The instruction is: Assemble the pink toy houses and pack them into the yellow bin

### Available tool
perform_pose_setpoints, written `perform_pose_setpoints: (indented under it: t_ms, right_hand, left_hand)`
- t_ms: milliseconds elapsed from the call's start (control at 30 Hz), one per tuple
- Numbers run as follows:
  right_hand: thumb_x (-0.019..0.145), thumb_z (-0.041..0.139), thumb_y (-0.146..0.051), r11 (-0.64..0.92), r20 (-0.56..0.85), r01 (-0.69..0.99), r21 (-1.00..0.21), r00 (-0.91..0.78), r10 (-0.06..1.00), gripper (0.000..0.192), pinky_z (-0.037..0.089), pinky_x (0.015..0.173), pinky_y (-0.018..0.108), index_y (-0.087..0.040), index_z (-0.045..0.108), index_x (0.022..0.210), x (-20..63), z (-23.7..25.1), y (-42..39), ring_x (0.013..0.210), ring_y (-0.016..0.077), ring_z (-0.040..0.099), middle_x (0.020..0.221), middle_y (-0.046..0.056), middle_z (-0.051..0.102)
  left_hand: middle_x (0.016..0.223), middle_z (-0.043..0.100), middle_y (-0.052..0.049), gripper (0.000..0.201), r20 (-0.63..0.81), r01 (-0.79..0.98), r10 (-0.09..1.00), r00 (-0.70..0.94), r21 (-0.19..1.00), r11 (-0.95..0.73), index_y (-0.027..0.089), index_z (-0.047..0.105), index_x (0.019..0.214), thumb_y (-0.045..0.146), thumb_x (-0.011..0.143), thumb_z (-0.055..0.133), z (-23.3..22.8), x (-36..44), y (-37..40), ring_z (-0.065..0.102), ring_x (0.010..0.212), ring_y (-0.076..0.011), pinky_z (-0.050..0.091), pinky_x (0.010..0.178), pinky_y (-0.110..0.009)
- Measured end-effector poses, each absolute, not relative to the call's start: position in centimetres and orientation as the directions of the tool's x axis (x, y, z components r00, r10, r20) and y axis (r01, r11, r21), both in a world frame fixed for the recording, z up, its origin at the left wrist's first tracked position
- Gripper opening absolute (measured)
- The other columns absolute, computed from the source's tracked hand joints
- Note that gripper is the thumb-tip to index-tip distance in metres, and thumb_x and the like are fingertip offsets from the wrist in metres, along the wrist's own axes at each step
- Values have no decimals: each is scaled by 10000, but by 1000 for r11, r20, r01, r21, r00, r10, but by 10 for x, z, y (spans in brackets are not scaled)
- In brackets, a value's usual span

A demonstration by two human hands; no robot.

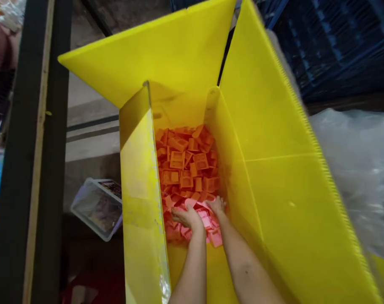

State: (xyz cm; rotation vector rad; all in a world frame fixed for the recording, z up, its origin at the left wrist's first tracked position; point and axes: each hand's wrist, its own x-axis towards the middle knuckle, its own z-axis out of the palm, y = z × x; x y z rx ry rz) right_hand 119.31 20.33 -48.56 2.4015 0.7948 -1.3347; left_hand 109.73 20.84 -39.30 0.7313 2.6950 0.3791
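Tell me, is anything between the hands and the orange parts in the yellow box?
Nothing visible. Both the left hand and the right hand already rest on the orange parts at the bottom of the yellow box.
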Motion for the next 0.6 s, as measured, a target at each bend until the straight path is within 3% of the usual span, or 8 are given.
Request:
perform_pose_setpoints:
  t_ms: [100, 233, 333, 467, 600]
  right_hand:
    - [866, 564, -375, -760, -878, 650, -24, 350, 327, 402, 409, 953, 494, -164, 512, 1203, 1203, -498, 203, 1170, 261, 472, 1297, 99, 479]
    - [876, 557, -356, -710, -919, 701, -66, 234, 317, 340, 460, 899, 442, -157, 544, 1151, 1215, -508, 207, 1074, 223, 540, 1213, 88, 539]
    - [884, 547, -348, -704, -946, 707, -65, 180, 269, 313, 492, 848, 407, -155, 553, 1130, 1220, -514, 213, 1002, 199, 575, 1158, 79, 568]
    - [891, 536, -349, -716, -960, 695, -63, 155, 235, 316, 504, 824, 400, -157, 544, 1142, 1224, -518, 219, 976, 192, 584, 1144, 75, 573]
    - [893, 535, -347, -734, -958, 674, -82, 151, 245, 308, 508, 818, 389, -163, 546, 1140, 1226, -521, 219, 969, 189, 587, 1139, 71, 574]
  left_hand:
    - [1343, 331, -198, 571, -162, 499, 614, -772, 443, 745, 179, 283, 1306, 196, 786, 518, -368, 1096, 225, 343, 1304, -296, 361, 1031, -419]
    - [1327, 345, -172, 518, -42, 567, 692, -721, 539, 623, 204, 346, 1269, 192, 785, 530, -336, 1072, 236, 326, 1308, -296, 307, 1063, -455]
    - [1321, 356, -200, 505, -4, 568, 644, -765, 468, 677, 161, 379, 1244, 178, 765, 538, -330, 1045, 234, 312, 1312, -316, 313, 1059, -467]
    - [1335, 360, -241, 504, -53, 533, 568, -821, 285, 797, 146, 385, 1244, 188, 762, 526, -341, 1026, 222, 331, 1297, -369, 370, 989, -539]
    - [1384, 345, -219, 519, -77, 582, 599, -797, 173, 795, 182, 385, 1258, 185, 757, 518, -358, 1032, 211, 374, 1265, -394, 368, 960, -592]
